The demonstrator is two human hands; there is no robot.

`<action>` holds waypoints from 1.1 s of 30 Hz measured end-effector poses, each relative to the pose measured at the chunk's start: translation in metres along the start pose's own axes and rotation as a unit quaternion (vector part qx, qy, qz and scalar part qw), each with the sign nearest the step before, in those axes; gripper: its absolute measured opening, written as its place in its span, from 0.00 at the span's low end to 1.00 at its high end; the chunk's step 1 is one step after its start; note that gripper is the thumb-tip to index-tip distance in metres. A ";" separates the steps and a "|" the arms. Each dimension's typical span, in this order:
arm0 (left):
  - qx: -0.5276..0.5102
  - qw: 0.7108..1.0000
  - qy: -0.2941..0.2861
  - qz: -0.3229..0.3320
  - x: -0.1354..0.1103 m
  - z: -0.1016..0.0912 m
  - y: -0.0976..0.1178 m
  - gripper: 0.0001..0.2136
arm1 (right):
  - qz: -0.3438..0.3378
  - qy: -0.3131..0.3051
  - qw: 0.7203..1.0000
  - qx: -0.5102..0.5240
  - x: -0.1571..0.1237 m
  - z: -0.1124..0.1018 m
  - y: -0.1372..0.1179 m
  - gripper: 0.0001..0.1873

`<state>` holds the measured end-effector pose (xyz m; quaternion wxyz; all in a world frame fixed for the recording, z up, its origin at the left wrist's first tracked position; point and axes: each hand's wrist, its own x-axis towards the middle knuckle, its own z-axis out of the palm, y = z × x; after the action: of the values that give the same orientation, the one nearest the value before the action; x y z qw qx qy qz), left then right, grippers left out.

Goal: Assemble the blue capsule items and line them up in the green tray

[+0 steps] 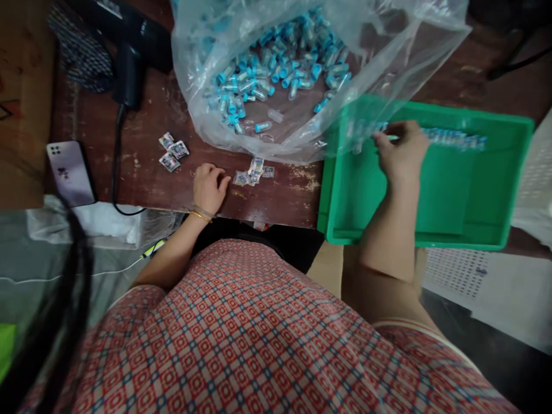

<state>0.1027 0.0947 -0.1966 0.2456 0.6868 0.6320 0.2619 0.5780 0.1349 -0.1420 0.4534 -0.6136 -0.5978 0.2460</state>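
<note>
My left hand point(209, 188) rests on the brown table with loosely curled fingers, thumb apart, holding nothing. Just right of it lies a small pile of printed labels or sachets point(255, 168). Over the green bin point(440, 195), my right hand point(404, 150) pinches a small blue-capped vial point(381, 126), partly blurred and hidden by the fingers. A row of similar vials point(459, 139) lies along the bin's far side, running behind the hand. Many more clear vials with blue caps point(248, 86) lie in and at the mouth of a large clear plastic bag point(194, 109).
A second cluster of small printed pieces point(172, 152) lies left of my left hand. Farther left are a phone point(71, 172) and a black hair-dryer-like tool point(131, 57) with its cord. The bag's edge overlaps the bin's left corner. Perforated white sheets point(457, 276) are below the bin.
</note>
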 end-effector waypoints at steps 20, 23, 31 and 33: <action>-0.117 0.991 -0.058 -0.010 0.003 0.007 0.015 0.02 | 0.132 -0.098 0.978 0.126 -0.108 0.230 -0.103 0.15; -0.318 0.941 -0.106 -0.056 0.002 0.005 0.028 0.10 | 0.241 -0.140 0.920 0.275 -0.109 0.226 -0.109 0.24; -0.417 0.891 -0.125 -0.132 0.002 -0.006 0.048 0.14 | 0.233 -0.174 0.924 0.246 -0.107 0.229 -0.125 0.34; -0.394 0.903 -0.124 -0.116 0.002 -0.010 0.047 0.12 | 0.205 -0.176 0.935 0.229 -0.101 0.227 -0.128 0.31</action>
<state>0.1310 0.0933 -0.1569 0.6012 0.4827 0.5167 0.3723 0.3048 0.0813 -0.1636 0.4086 -0.5494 -0.4567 0.5680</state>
